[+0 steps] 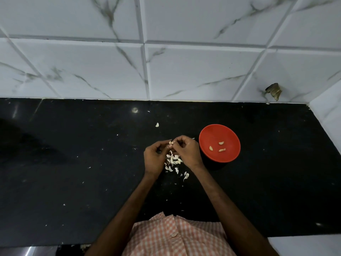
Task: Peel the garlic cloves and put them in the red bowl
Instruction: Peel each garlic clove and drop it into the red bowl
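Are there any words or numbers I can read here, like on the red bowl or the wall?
None: no words, numbers or labels show anywhere.
The round red plastic bowl is plain.
The white marble-patterned wall tiles bear only grey veins.
The black stone counter shows only pale specks.
The orange-and-white checked shirt has no print.

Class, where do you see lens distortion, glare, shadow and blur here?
Head view: tile lines bend from the wide lens; a glare spot on the counter; shadow at its left; left hand, right hand, clove and bowl look fairly sharp.
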Available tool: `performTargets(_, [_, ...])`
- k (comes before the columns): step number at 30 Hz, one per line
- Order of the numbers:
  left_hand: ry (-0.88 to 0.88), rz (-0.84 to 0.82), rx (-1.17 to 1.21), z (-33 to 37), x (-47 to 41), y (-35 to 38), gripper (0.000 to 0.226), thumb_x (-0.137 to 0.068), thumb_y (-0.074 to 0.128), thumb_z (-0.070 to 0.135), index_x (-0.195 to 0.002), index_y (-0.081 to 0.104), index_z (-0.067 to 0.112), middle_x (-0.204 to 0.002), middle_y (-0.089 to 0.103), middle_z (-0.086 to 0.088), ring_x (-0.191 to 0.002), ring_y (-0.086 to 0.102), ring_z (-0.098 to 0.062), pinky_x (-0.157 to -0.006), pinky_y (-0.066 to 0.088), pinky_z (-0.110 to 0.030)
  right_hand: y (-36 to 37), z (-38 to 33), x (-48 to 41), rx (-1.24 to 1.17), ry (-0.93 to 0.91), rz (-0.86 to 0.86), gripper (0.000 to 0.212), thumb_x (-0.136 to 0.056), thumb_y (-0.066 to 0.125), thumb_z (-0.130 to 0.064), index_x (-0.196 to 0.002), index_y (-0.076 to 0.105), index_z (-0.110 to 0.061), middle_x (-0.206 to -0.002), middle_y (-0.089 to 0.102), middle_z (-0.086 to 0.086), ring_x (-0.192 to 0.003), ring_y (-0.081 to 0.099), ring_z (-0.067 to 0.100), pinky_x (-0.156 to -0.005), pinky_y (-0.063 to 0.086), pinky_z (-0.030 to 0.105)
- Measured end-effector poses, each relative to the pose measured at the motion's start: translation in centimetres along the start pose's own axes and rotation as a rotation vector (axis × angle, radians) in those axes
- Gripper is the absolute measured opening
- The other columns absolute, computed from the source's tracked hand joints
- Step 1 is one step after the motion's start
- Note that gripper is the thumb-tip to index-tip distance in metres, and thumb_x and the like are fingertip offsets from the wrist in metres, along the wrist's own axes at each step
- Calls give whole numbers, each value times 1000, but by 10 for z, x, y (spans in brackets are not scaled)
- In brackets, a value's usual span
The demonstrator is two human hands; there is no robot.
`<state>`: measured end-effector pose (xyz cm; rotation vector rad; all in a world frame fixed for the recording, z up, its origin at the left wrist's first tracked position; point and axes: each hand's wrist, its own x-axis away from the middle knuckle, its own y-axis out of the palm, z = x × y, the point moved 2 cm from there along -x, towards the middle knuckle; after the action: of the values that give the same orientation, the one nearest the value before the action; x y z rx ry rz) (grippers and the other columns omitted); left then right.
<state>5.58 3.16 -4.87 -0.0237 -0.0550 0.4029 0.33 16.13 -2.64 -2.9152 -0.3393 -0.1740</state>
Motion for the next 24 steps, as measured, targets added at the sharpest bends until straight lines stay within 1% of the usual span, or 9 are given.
performTargets(2, [-57, 21, 62, -1, 1, 0, 12, -93, 72, 10, -101, 78, 14, -92, 79, -2, -84, 74, -18, -69, 56, -33, 1, 1, 0, -1, 8, -4, 4, -93, 68, -5, -93, 70, -3, -86, 75, 13, -80, 75, 24, -68, 64, 34])
performTargets(5, [-116, 29, 174, 1, 4, 2, 14, -95, 67, 6, -103, 77, 11, -93, 78, -7, -84, 73, -17, -68, 55, -27, 1, 4, 0, -13, 38, 9, 4, -94, 67, -4, -92, 70, -4, -89, 74, 17, -83, 75, 30, -68, 64, 34])
performTargets(8, [-178, 39, 283, 2, 4, 1, 15, -97, 64, 4, -103, 76, 10, -94, 78, -12, -85, 73, -20, -72, 59, -30, -1, 12, -1, 56, 37, 38, 5, -92, 69, -8, -87, 71, -9, -84, 75, 10, -80, 74, 29, -71, 64, 44])
performTargets(10, [-203, 23, 302, 2, 5, 1, 16, -98, 63, 6, -104, 76, 11, -94, 77, -14, -82, 72, -20, -68, 59, -31, -1, 15, -2, 110, 32, 55, 9, -90, 69, -10, -83, 71, -14, -78, 74, 4, -75, 73, 26, -72, 63, 47])
performTargets(13, [-244, 22, 324, 2, 8, 1, 16, -100, 60, 9, -106, 75, 9, -84, 75, -8, -70, 68, -14, -55, 55, -25, -1, 14, -2, 201, 5, 81, 7, -88, 71, -14, -81, 70, -14, -73, 72, 1, -70, 71, 25, -69, 61, 44])
performTargets(16, [-271, 53, 352, 7, 6, -2, 17, -102, 58, 12, -106, 74, 7, -68, 65, 4, -56, 54, -6, -41, 42, -18, -9, 16, -4, 298, -20, 108, 8, -90, 69, -16, -84, 68, -11, -73, 69, -2, -65, 68, 18, -65, 59, 40])
performTargets(20, [-305, 8, 405, 10, 5, -3, 19, -100, 60, 15, -110, 74, 7, -75, 68, 2, -61, 56, -8, -43, 43, -19, -13, 16, -2, 417, -61, 63, 19, -99, 56, -13, -83, 63, -9, -67, 60, -6, -55, 54, 6, -54, 47, 32])
performTargets(22, [-323, -5, 406, 7, 7, -3, 20, -99, 63, 19, -110, 76, 9, -87, 71, -4, -70, 57, -11, -46, 45, -21, -10, 17, -1, 483, -90, 57, 21, -98, 55, -15, -78, 61, -9, -65, 57, -7, -55, 50, 7, -56, 44, 36])
performTargets(24, [-330, 1, 423, 9, 7, -3, 21, -98, 64, 19, -111, 75, 7, -91, 71, -4, -73, 58, -12, -48, 46, -22, -8, 16, -1, 540, -110, 47, 19, -96, 60, -19, -79, 61, -10, -68, 60, -4, -58, 55, 11, -59, 49, 42])
